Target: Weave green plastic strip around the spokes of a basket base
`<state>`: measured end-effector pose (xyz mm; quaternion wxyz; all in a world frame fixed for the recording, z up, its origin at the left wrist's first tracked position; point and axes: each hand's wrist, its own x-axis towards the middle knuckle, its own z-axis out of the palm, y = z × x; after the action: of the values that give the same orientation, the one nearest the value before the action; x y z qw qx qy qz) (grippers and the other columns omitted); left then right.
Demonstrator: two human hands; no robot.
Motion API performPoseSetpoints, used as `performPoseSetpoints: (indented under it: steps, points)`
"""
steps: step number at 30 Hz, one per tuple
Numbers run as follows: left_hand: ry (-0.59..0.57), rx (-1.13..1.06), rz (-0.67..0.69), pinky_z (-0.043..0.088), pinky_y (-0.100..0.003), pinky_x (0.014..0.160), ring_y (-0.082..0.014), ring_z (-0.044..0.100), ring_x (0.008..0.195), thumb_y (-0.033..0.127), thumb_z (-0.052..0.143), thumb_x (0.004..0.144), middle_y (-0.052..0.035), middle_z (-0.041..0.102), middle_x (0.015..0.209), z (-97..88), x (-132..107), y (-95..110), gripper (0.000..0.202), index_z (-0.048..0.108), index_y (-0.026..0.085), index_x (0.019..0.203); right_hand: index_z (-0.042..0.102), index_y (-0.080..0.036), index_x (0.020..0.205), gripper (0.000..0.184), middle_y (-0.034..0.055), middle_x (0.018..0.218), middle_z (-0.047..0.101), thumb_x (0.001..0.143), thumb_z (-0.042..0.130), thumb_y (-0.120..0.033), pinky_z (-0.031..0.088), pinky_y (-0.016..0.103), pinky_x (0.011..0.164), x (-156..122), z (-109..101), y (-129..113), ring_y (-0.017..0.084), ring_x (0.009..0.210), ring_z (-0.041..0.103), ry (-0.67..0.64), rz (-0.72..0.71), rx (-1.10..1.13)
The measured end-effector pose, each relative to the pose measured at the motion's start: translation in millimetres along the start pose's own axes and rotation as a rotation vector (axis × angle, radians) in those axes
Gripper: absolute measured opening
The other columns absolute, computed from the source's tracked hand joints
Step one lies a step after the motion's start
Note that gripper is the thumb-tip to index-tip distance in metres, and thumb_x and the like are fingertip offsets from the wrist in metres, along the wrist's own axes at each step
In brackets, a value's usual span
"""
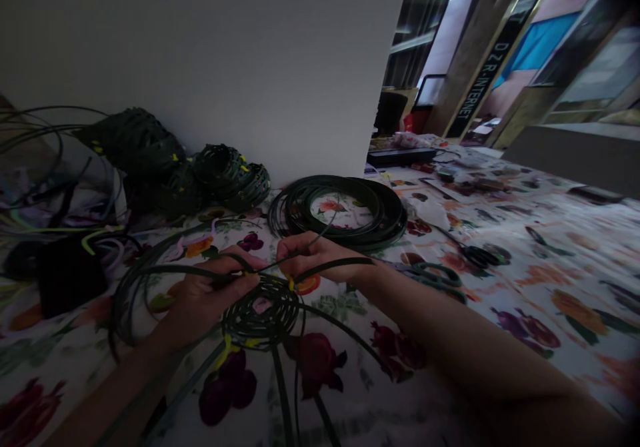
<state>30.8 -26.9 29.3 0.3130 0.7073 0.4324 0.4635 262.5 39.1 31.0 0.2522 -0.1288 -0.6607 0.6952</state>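
Woven disc [274, 322], left hand [207, 294] pinching, right hand [316, 254] curled

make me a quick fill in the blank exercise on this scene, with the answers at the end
1. The left hand holds a round woven disc and the right hand pinches a thin strand, near ties coloured ____.
2. In the picture, the big coil lies to the ____ of the dark woven pieces.
3. The lettered strip in the background reads D Z R - ____.

Missing words: yellow; right; INTERNET.
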Motion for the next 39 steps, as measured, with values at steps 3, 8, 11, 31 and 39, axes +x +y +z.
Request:
performPoseSetpoints:
  steps: [3, 8, 11, 31, 39]
  points:
    - [0.026, -0.006, 0.003, 0.058, -0.032, 0.076, -0.0234, 0.068, 0.091, 0.026, 0.072, 0.081, -0.0049, 0.072, 0.092, 0.8, -0.4, 1.6, 0.009, 0.079, 0.027, 0.085, 0.059, -0.011, 0.083, 0.021, -0.0021, 0.069, 0.050, 0.079, 0.070, -0.029, 0.034, 0.019, 0.053, 0.3, 1.0, 4.8, 0.007, 0.059, 0.043, 0.028, -0.019, 0.071]
    - [0.037, -0.004, 0.013, 0.058, -0.034, 0.078, -0.0238, 0.068, 0.091, 0.025, 0.072, 0.080, -0.0049, 0.073, 0.091, 2.1, -0.4, 5.4, 0.009, 0.079, 0.027, 0.085, 0.059, -0.012, 0.084, 0.020, -0.0020, 0.071, 0.050, 0.079, 0.070, -0.028, 0.034, 0.017, 0.052, 0.3, 2.3, 4.9, 0.006, 0.059, 0.044, 0.030, -0.002, 0.098]
    - [0.064, -0.004, 0.029, 0.057, -0.035, 0.082, -0.0235, 0.068, 0.092, 0.024, 0.073, 0.078, -0.0039, 0.073, 0.091, 0.5, -0.2, 5.2, 0.010, 0.080, 0.029, 0.084, 0.059, -0.013, 0.083, 0.028, -0.0013, 0.071, 0.053, 0.076, 0.074, -0.035, 0.038, 0.018, 0.053, 1.5, 5.1, 2.3, 0.007, 0.059, 0.048, 0.053, -0.004, 0.097]
    - [-0.057, -0.079, -0.116, 0.059, -0.032, 0.074, -0.0239, 0.070, 0.086, 0.030, 0.074, 0.079, -0.0051, 0.075, 0.090, -3.2, -3.3, -2.1, 0.011, 0.080, 0.029, 0.088, 0.067, -0.010, 0.090, 0.026, 0.0024, 0.079, 0.065, 0.081, 0.076, -0.032, 0.049, 0.021, 0.069, 0.1, 4.0, 1.5, 0.010, 0.071, 0.061, -0.051, 0.119, 0.128]
    - [-0.216, -0.036, -0.074, 0.056, -0.028, 0.072, -0.0223, 0.068, 0.090, 0.031, 0.070, 0.084, -0.0041, 0.073, 0.093, -0.8, -0.5, -1.4, 0.012, 0.078, 0.031, 0.094, 0.064, -0.012, 0.089, 0.016, -0.0022, 0.075, 0.056, 0.085, 0.072, -0.025, 0.040, 0.018, 0.061, -2.3, 5.5, -2.8, 0.006, 0.065, 0.050, -0.138, 0.131, 0.017]
